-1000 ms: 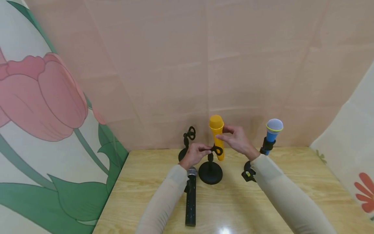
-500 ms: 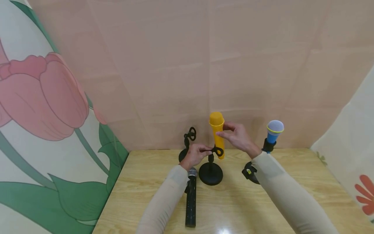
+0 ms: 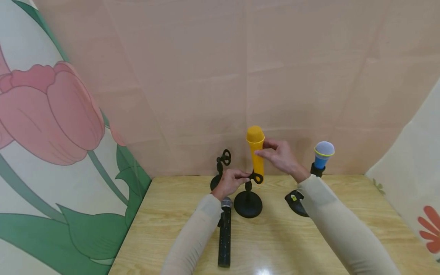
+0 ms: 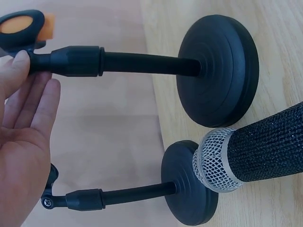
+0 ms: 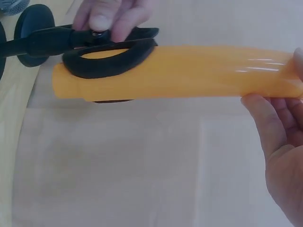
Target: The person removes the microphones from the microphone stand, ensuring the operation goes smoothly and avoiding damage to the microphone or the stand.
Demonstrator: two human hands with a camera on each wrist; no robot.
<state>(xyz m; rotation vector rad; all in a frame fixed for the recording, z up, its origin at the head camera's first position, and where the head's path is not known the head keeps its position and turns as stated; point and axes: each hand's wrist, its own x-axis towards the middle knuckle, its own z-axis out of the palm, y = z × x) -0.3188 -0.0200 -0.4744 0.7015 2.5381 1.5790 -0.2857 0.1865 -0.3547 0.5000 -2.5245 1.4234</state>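
Note:
A yellow microphone (image 3: 258, 162) stands almost upright, its lower end inside the clip (image 5: 111, 64) of a black microphone stand (image 3: 248, 205). My right hand (image 3: 282, 157) pinches its handle between thumb and fingers, just under the yellow head. Lower down, my left hand (image 3: 229, 184) grips the stand at the top of its neck, by the clip joint. In the right wrist view the handle (image 5: 199, 71) passes through the clip, and a short end sticks out below it. The stand's round base (image 4: 218, 71) stays at the table surface.
Behind my left hand stands a second black stand (image 3: 219, 165) with a bare clip. A black glittery microphone (image 3: 225, 238) lies on the wooden table (image 3: 165, 217), close to my left forearm. At right, a blue microphone (image 3: 321, 160) sits in another stand, partly hidden by my right sleeve.
My right hand and the yellow microphone have risen, so less of the handle shows below the clip. My left hand and the stand have stayed about where they were.

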